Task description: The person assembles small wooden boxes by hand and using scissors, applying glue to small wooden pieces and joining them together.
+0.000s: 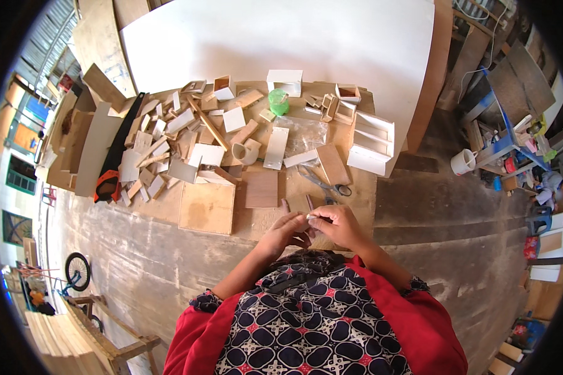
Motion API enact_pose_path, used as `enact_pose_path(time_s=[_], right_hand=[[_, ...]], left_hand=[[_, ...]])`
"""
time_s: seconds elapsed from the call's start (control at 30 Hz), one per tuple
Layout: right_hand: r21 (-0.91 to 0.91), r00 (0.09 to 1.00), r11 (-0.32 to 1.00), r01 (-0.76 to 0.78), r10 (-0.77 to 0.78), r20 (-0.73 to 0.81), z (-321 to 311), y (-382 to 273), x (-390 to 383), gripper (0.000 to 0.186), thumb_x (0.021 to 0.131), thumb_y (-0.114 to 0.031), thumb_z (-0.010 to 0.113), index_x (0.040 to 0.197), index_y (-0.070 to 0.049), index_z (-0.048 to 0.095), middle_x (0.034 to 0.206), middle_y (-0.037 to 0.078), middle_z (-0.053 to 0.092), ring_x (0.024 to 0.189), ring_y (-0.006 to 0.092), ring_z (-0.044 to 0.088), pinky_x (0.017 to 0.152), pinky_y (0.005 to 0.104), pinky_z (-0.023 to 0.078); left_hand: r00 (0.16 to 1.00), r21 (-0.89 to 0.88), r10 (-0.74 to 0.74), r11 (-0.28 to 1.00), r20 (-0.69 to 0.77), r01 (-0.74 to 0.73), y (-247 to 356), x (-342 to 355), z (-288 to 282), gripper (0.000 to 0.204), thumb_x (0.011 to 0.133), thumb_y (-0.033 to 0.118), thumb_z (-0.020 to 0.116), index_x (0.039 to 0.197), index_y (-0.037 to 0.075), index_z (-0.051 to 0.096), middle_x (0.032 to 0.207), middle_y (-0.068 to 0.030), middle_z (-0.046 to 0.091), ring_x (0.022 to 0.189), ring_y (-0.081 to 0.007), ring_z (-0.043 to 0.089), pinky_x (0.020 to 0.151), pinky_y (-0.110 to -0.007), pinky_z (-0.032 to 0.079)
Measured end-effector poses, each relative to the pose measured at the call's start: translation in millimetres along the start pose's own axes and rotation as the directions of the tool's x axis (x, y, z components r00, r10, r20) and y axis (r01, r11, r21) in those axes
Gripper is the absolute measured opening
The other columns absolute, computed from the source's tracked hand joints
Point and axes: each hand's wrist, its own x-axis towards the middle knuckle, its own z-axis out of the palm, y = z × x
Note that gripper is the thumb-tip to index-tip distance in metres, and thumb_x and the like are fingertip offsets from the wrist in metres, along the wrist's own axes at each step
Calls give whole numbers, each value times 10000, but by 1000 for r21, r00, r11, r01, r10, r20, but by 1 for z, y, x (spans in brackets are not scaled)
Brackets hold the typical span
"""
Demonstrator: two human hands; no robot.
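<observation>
My left hand (284,236) and my right hand (339,226) meet at the near edge of the workbench, close to my body. Between the fingertips of my right hand is a small whitish piece (311,216), too small to name. The left fingers are curled close beside it; whether they grip anything is hidden. Just beyond the hands lie two short dark brown strips (309,201). A pair of scissors (322,182) rests on the bench past my right hand. To the left of the strips sits a square brown wooden board (261,189).
Many wood offcuts (181,122) pile up on the bench's left, by an orange-handled saw (108,182). A light square panel (206,207) lies at the front. Farther back stand a green container (278,102), a white mug (245,152) and a small white shelf box (371,142).
</observation>
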Motion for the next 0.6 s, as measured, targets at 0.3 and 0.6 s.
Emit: enact_pose_path(time_s=[0.3, 0.6], right_hand=[[-49, 996, 998, -28, 32, 80, 27, -3, -1, 156, 837, -115, 669, 861, 38, 663, 670, 105, 619, 588, 135, 557, 555, 290, 435], [-142, 984, 976, 165, -173, -46, 69, -21, 1, 136, 784, -96, 716, 892, -14, 709, 729, 88, 640, 644, 181, 601, 593, 299, 451]], left_hand=[[998, 384, -62, 922, 8, 55, 8, -27, -38, 427, 997, 399, 446, 974, 10, 620, 599, 56, 435, 533, -50, 369, 474, -226, 281], [990, 316, -93, 947, 107, 55, 14, -60, -67, 393, 987, 387, 467, 955, 31, 629, 659, 48, 446, 582, -56, 380, 523, -225, 309]])
